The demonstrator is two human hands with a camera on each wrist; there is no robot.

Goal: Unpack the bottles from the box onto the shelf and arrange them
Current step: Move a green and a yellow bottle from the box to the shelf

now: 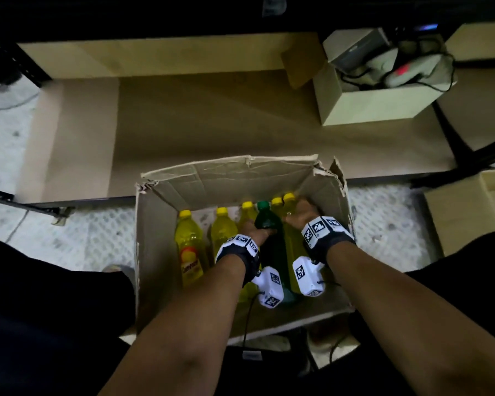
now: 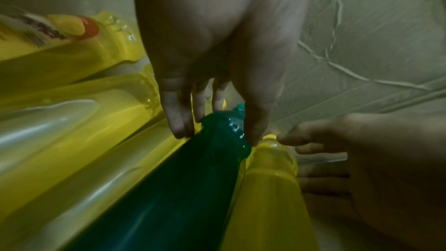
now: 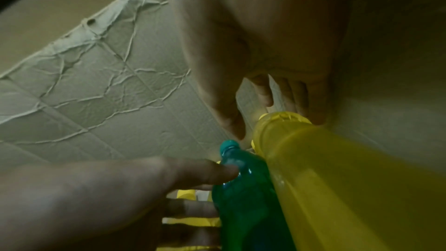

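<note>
Bottles stand packed in the cardboard box (image 1: 166, 252) below the bare shelf (image 1: 212, 115). The left hand (image 1: 255, 228) pinches the green bottle (image 1: 269, 221) at its shoulder; the right hand (image 1: 300, 212) seems to curl round a yellow bottle (image 3: 337, 169), though blur hides contact. Such high, shallow grips could slip, or a lift could drag neighbours over.

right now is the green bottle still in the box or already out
In. The green bottle stands among yellow bottles inside the cardboard box; the left hand grips its shoulder below the cap.
</note>
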